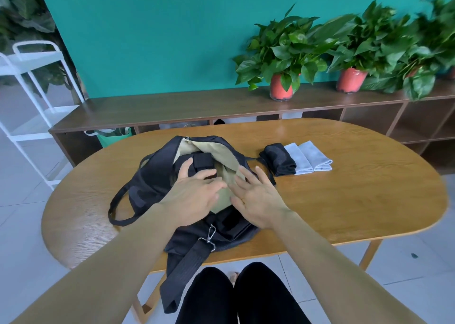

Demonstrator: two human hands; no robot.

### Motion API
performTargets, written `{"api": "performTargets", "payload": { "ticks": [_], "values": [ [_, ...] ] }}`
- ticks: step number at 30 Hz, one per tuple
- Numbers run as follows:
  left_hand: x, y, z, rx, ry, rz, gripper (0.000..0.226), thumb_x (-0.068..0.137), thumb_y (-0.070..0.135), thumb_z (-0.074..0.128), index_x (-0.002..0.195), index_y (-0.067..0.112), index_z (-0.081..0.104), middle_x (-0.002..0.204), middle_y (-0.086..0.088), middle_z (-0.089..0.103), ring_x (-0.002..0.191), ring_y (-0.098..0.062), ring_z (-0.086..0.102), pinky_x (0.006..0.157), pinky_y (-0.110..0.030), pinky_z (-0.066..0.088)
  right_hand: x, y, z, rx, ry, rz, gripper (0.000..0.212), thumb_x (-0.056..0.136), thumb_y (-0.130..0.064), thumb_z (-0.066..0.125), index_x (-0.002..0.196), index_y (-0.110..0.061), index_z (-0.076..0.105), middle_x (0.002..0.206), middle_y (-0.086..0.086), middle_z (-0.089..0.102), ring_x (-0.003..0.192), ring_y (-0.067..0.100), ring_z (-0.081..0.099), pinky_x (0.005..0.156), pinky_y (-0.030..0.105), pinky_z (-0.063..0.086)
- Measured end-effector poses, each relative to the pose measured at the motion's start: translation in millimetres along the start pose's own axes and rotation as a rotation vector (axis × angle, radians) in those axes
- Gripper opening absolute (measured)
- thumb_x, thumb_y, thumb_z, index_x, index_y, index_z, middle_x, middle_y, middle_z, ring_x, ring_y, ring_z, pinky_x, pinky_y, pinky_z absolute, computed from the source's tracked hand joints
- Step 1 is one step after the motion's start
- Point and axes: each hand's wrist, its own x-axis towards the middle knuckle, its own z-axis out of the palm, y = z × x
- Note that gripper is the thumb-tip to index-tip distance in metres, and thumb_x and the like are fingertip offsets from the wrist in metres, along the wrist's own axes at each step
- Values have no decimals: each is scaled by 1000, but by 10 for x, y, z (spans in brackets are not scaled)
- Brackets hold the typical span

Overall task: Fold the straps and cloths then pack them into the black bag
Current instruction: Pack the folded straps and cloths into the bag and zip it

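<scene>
— Where's the bag (157,183)?

— On the wooden table (344,188), left of middle, straight in front of the person. Its long axis runs from the near edge towards the far one. The mouth gapes upward along that line, showing the tan lining (214,151).

— And the hands?

— Both are over the mouth, close together but not clasped, with fingers straight and spread. The left hand (194,193) has its fingertips at a folded strap (203,162) lying inside the bag. The right hand (256,195) lies flat on the right lip and grips nothing.

— The cloths?

— They sit right of the bag in a row: a folded black cloth (278,159), then two folded grey cloths (307,157) touching it, each lying lengthwise near to far.

— Anything hanging?

— A wide strap (182,272) on a metal clip (209,235) drops off the near edge.
</scene>
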Motion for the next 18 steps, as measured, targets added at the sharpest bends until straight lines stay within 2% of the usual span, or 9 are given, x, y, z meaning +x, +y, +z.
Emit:
{"api": "performTargets", "payload": {
  "ticks": [2,4,8,12,14,16,18],
  "values": [
    [194,110,-23,-22,19,20,36,102,30,31,135,29,44,133,16,54,143,-5,19,112,-50,-13,-58,179,-35,25,96,12,69,93,-45,0,144,-17,36,151,-1,35,147,20,3,118,44,-6],
    [384,225,-39,-10,42,37,36,102,33,28,135,29,43,137,15,52,143,-5,19,112,-49,-11,-132,382,-51,46,157,47,68,92,-44,3,141,-16,41,145,-1,43,146,21,12,119,43,2],
    [760,433,-55,-44,76,31,37,103,32,28,138,29,43,145,13,44,143,-5,20,112,-47,-9,-292,801,8,-10,150,155,58,92,-37,13,124,-16,57,125,-2,58,140,25,30,116,44,20],
    [1157,577,-49,-56,43,14,37,104,23,30,139,27,41,143,15,45,143,-5,19,114,-45,-7,-367,1210,155,-69,152,269,51,86,-31,21,112,-16,64,107,-2,65,129,27,46,107,43,35],
    [1371,605,-13,-61,27,-1,38,104,19,30,139,27,41,142,14,47,143,-5,19,114,-43,-6,-322,1371,204,-77,166,304,43,85,-28,33,112,-15,64,105,-1,66,126,27,49,104,43,37],
    [1587,614,46,-64,-2,-14,39,103,15,31,139,27,42,138,12,51,142,-7,21,114,-43,-1,-226,1496,226,-84,174,309,36,81,-25,53,113,-13,64,102,0,67,125,28,50,103,45,40],
    [1791,614,120,-71,-36,-37,41,101,10,32,138,26,42,132,9,56,142,-8,22,114,-42,1,-106,1586,235,-81,150,299,42,75,-24,65,115,-13,64,102,1,67,125,29,50,102,46,41]
  ]
}}
